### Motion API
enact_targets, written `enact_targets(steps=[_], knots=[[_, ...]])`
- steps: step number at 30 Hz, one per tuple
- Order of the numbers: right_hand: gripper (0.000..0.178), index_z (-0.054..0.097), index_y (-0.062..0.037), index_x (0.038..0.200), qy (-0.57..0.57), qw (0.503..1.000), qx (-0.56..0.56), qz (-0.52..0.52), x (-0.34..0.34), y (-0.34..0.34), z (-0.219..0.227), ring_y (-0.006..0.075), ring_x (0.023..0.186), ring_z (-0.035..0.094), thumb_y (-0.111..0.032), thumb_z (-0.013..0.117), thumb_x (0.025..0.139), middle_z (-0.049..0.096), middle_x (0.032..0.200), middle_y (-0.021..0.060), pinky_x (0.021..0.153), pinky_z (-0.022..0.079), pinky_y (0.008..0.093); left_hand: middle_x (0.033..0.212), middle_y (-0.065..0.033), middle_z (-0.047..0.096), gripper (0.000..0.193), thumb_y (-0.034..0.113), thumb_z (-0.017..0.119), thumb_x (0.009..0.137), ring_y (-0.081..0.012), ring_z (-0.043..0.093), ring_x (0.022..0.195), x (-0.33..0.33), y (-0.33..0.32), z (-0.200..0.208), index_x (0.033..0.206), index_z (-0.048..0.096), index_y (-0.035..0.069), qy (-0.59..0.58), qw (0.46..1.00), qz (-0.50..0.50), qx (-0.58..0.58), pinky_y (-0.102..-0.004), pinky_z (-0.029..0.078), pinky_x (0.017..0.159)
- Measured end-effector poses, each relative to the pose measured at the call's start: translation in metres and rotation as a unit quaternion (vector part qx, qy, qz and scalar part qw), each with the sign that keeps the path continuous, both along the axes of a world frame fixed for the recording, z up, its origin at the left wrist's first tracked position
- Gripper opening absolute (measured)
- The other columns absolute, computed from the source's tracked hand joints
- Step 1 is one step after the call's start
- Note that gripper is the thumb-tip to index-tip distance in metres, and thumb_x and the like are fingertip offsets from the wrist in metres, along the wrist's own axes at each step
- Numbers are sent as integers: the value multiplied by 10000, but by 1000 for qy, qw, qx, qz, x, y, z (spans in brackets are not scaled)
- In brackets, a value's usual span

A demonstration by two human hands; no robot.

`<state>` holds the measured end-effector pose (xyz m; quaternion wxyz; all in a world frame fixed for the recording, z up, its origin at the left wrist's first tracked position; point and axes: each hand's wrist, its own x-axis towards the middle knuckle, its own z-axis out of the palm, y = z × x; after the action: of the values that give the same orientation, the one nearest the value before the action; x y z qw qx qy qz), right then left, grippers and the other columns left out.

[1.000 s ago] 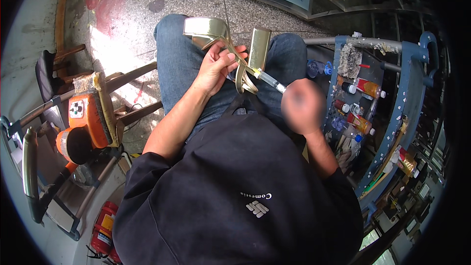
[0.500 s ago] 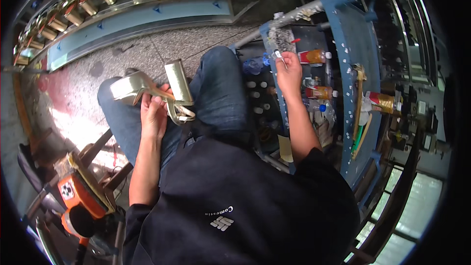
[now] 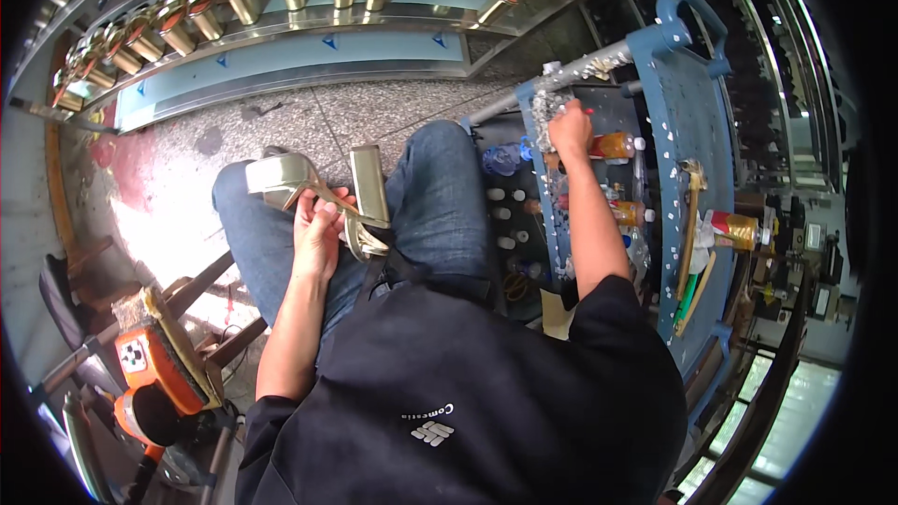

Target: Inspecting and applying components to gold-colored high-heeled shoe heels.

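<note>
My left hand [image 3: 320, 236] is closed around a shiny gold platform sandal [image 3: 370, 192] with a tall block heel. The sandal is held above my lap, on its side, its platform toward the left and its heel pointing away from me. Stretched out to the right, my right hand [image 3: 571, 131] is at the corner of a blue cart [image 3: 694, 309], against a clump of white scraps [image 3: 544, 110] stuck to the frame. Its fingers are curled together, and whatever is between them is hidden.
Several gold heeled sandals [image 3: 245, 2] line a metal-edged conveyor [image 3: 309, 70] ahead. Bottles with amber liquid [image 3: 617, 145] and a blue-tinted bottle [image 3: 503, 161] sit in the cart, near wooden-handled tools [image 3: 690, 224] on its edge. An orange machine [image 3: 154, 372] stands at the lower left.
My right hand has moved forward onto the white scraps; the small white piece seen in its fingers is no longer visible. The sandal stays in my left hand. The whole view has shifted slightly.
</note>
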<state>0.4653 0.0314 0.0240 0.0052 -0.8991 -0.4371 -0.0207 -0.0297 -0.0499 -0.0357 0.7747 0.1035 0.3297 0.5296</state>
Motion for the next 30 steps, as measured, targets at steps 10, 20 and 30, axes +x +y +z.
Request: enact_targets(steps=[10,20,30], knots=[[425,619,24,1214,9,872,283,400,-160,-39,63,355,1066,620,-76,774,831,614,1226,164,959,523,425,1148,-179,683,341,97,674,947,-271,700,1008,-24,1,-4,1255,530,85,-32,997,44,-54,-338,561,888],[563,620,-61,1239,178,696,229,657,-305,-76,-14,253,853,668,-47,824,714,582,1318,184,691,560,337,1024,-118,700,278,300,665,984,-186,671,846,-15,9,-2,1085,627,44,-82,979,-27,-183,-322,548,772],[242,659,-12,1136,666,701,186,175,-273,-46,-1,128,689,636,-73,745,918,678,965,86,591,512,233,975,-49,699,311,345,631,1018,-137,686,788,-24,26,11,1156,633,66,150,980,-7,-126,-259,523,670]])
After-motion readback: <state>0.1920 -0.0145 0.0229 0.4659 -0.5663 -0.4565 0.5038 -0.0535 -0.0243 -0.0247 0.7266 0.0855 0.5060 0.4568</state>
